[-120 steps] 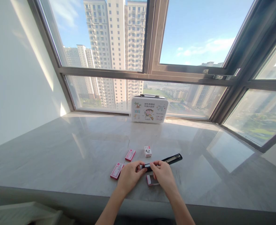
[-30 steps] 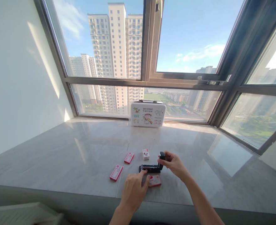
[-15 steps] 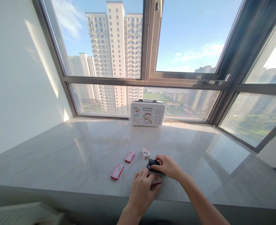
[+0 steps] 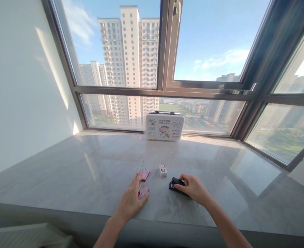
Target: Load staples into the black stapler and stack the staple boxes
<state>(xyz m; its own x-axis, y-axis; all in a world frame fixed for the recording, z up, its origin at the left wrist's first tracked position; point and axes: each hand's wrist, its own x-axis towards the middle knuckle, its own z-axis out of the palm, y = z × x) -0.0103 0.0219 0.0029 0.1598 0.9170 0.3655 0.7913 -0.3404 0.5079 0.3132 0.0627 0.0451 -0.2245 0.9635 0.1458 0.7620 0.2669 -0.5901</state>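
My left hand (image 4: 127, 203) is closed round a small red-and-white box (image 4: 143, 191), low over the sill. The box lies between thumb and fingers, and part of it is hidden by the hand. Just beyond the fingertips lies another red-and-white box (image 4: 145, 174). My right hand (image 4: 192, 187) grips a black stapler (image 4: 176, 186), which rests on the sill with its two long halves side by side. A small white box (image 4: 163, 171) with a dark printed picture stands between the hands, a little farther back.
A white case (image 4: 164, 127) with cartoon prints and a handle stands against the window at the back. The grey marble sill (image 4: 64, 172) ends at a front edge near me. A pale slatted object (image 4: 30, 236) sits below at the left.
My left hand has moved left, away from the stapler, with a red-and-white box in it. It now covers the place where the nearer box lay. My right hand still holds the stapler.
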